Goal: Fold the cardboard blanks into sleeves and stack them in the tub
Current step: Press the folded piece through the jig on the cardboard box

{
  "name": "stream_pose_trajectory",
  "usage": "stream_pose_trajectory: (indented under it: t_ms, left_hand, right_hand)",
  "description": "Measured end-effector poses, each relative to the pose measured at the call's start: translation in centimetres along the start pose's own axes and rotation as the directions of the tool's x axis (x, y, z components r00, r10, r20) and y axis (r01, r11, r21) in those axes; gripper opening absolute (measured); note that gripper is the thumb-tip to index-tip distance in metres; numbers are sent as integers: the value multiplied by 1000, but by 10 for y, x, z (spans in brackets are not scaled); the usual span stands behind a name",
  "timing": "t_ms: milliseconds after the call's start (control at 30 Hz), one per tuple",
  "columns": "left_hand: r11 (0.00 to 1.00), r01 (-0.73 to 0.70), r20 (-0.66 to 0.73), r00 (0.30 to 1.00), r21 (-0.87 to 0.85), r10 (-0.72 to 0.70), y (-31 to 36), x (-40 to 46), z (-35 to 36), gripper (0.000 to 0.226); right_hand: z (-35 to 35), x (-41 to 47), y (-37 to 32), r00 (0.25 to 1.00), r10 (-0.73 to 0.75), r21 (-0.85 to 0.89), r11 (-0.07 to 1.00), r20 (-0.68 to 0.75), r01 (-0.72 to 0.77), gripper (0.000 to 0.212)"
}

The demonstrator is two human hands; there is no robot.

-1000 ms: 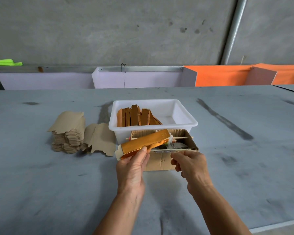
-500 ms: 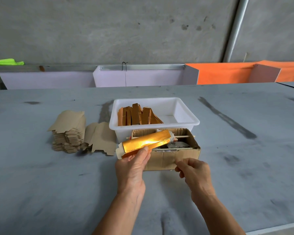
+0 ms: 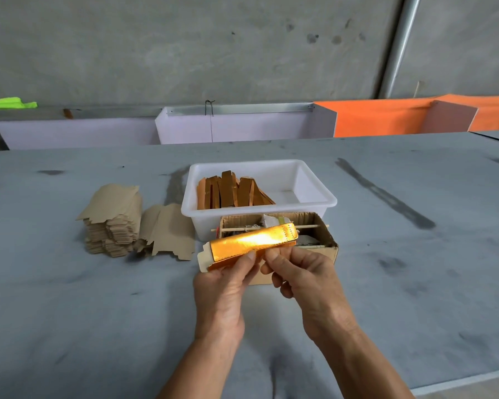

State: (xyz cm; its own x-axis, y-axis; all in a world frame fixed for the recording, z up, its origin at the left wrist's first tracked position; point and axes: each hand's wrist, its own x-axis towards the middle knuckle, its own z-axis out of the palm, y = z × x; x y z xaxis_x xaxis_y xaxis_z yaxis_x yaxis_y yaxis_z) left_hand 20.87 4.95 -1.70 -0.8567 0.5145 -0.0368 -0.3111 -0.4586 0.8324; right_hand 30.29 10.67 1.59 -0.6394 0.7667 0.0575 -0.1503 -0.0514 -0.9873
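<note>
Two hands meeting over one gold sleeve, raised just above the grey surface in front of the open cardboard box. Left hand gripping the sleeve from below, thumb pressing on its shiny face. Right hand pinching the lower long edge beside that thumb, fingers curled under. Lying nearly level, tilting slightly up toward the right, with a pale uncoated flap poking out at the left end. Judging from this, working through the closing stage of a fold: squeezing the long seam flat so the tube keeps its form. Sitting just behind the box, the white tub already holding several finished sleeves on edge along its left side, its right part showing bare floor. Waiting to the left, a thick stack of brown blanks with a few loose ones leaning beside it, so plenty remaining. Calling next, probably, for tucking or pressing that left flap, then lifting over the box and slotting upright against the row without tipping it. Not telling whether the seam is glued or merely creased.
</note>
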Motion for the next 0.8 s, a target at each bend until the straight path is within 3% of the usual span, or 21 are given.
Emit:
stream_pose_trajectory:
  t_ms: [233, 300, 633, 800]
  left_hand:
    - [989, -78, 42, 996, 128, 74, 3, -8, 1, 11]
    - [985, -91, 66, 994, 146, 83, 6, -11, 2, 15]
    - [988, -76, 88, 994, 137, 65, 9, -14, 2, 16]
    - [999, -29, 48, 998, 43, 27, 6, -7, -1, 16]
  right_hand:
    - [2, 1, -5, 998, 62, -60, 996, 25, -60, 24]
    - [3, 1, -6, 996, 84, -67, 994, 21, -82, 24]
    - [0, 3, -11, 980, 184, 5, 983, 82, -185, 18]
    - [-1, -1, -8, 979, 146, 69, 985, 140, -157, 13]
